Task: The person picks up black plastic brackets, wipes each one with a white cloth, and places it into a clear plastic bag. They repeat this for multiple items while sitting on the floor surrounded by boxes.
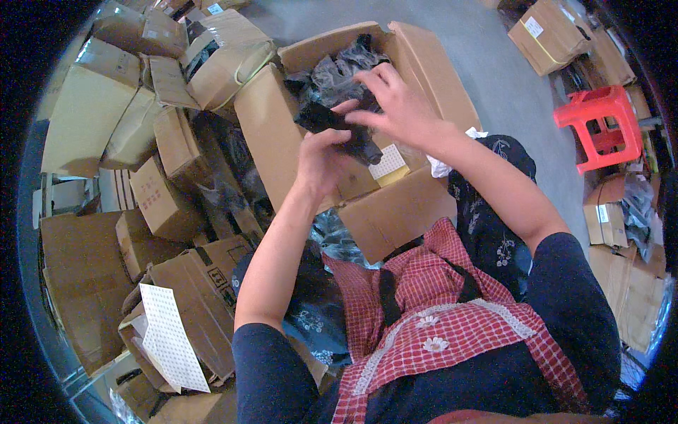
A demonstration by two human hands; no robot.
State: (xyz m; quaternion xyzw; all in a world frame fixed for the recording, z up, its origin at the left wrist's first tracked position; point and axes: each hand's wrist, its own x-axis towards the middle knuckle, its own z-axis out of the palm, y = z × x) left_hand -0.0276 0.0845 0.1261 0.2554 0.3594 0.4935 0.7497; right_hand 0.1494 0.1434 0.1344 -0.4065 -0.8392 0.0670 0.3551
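Observation:
My left hand [323, 161] is closed round a dark black item [359, 143], held tilted over the open cardboard box [441, 85] in front of me. What kind of item it is, I cannot make out. Just right of it, my right hand [402, 106] has its thumb and fingers spread, the thumb close to the item's upper side. Crumpled dark plastic bags [339, 74] fill the far part of the box. A white sheet with rows of small marks [387, 162] lies on the box's near side, below the item.
Stacked cardboard boxes [92, 106] crowd the left. Another marked white sheet [173, 339] lies on a carton [205, 304] at lower left. A red plastic stool [600, 127] stands on the grey floor [487, 85] at right, among more cartons [551, 39].

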